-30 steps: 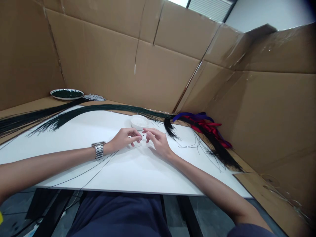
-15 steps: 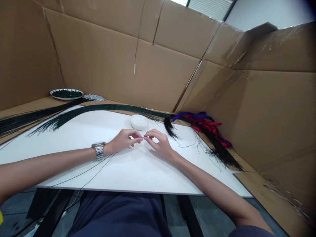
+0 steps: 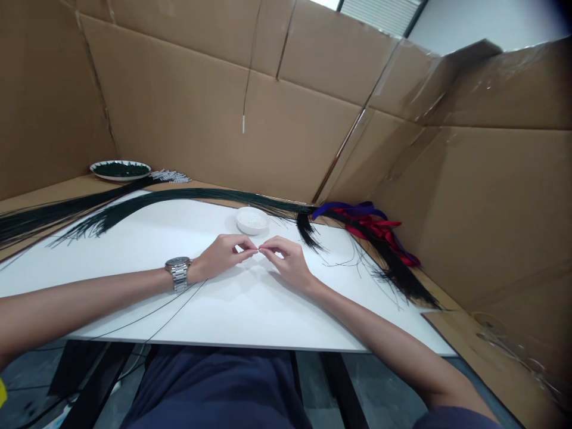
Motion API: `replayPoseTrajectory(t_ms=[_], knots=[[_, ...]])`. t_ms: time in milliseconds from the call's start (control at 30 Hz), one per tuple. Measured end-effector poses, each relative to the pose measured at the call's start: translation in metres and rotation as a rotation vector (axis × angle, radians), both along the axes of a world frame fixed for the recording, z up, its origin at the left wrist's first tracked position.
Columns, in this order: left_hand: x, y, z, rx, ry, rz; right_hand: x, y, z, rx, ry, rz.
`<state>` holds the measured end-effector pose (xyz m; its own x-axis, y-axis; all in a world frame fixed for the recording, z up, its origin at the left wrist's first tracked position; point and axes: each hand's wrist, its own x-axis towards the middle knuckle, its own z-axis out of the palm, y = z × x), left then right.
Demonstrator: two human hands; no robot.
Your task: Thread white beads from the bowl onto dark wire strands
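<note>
Over the middle of the white board [image 3: 214,322], my left hand [image 3: 223,256] and my right hand [image 3: 289,262] meet at the fingertips. Each hand pinches with thumb and index finger, and the tips nearly touch. A tiny bit of thin dark cord shows between them. Two strands of thin dark cord [image 3: 172,320] run from beneath my left hand and wrist to the board's front edge; their link with the pinched bit is hidden. Just behind the fingertips stands a small white bowl [image 3: 252,221] with small pale contents, too small to tell.
A long dark-green cord bundle [image 3: 196,193] arches across the back. Black cords [image 3: 402,274] and red and purple ribbons [image 3: 379,223] lie at the right. A plate [image 3: 120,177] of dark-green pieces sits back left. Cardboard walls [image 3: 187,107] enclose the board; a beaded cord [image 3: 243,122] hangs there.
My left fingers have closed from a looser spread into a tighter pinch. My right fingertips have shifted very slightly left. Everything else stays in place.
</note>
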<state>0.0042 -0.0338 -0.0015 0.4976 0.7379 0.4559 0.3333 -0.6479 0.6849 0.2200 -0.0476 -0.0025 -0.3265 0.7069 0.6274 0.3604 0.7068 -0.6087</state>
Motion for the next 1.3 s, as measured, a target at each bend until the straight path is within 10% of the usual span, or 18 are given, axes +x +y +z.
replayPoseTrajectory(t_ms=[533,933,1300], knots=[[0.003,0.003,-0.002,-0.132,-0.019,0.004,0.008,0.011,0.007,0.012,-0.011,-0.087],[-0.019,0.018,0.038,-1.169,-0.016,-0.297,0.035,0.028,0.018,0.180,-0.160,-0.094],[-0.022,0.017,0.047,-0.968,0.138,-0.332,0.040,0.025,0.025,0.202,-0.219,0.103]])
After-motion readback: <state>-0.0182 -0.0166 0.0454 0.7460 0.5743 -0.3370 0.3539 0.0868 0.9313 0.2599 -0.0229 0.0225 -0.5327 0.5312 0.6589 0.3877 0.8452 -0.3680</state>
